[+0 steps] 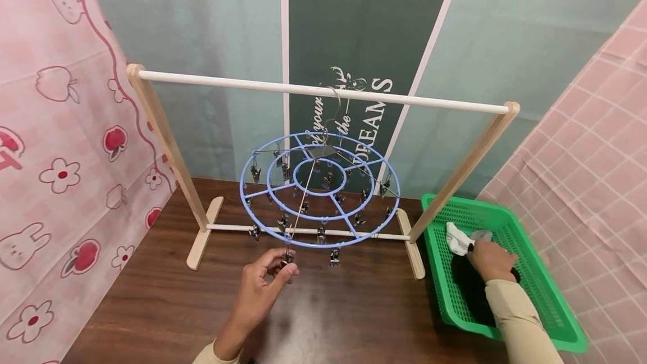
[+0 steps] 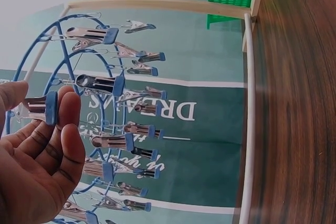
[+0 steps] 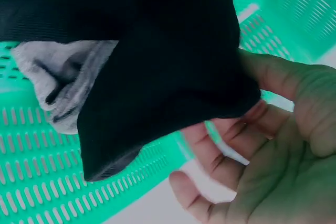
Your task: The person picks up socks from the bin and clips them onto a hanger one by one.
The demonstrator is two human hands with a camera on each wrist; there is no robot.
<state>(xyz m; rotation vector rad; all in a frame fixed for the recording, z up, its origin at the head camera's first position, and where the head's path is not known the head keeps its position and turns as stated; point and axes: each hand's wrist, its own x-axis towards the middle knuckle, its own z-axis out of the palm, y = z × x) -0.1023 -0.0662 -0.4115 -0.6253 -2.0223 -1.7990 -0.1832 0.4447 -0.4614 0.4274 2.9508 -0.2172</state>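
Observation:
In the head view a round blue clip hanger (image 1: pixel 322 218) hangs by its hook from a white rail, with several metal clips dangling from its rings. My left hand (image 1: pixel 260 288) pinches one metal clip (image 2: pixel 39 109) at the hanger's near edge; the left wrist view shows its blue-tipped end beside my fingers. Over at the right, my right hand (image 1: pixel 492 262) reaches into a green basket (image 1: pixel 437 274). There, thumb and fingers pinch one end of a black sock (image 3: pixel 168 87). A grey-and-white cloth piece (image 3: pixel 63 82) shows behind the black fabric.
The rack's wooden posts (image 1: pixel 169 145) stand on feet on a brown wooden table (image 1: pixel 323 308). A white lower bar (image 1: pixel 227 230) joins them. White fabric (image 1: pixel 457 239) lies in the basket. Printed cloths form walls behind and on both sides.

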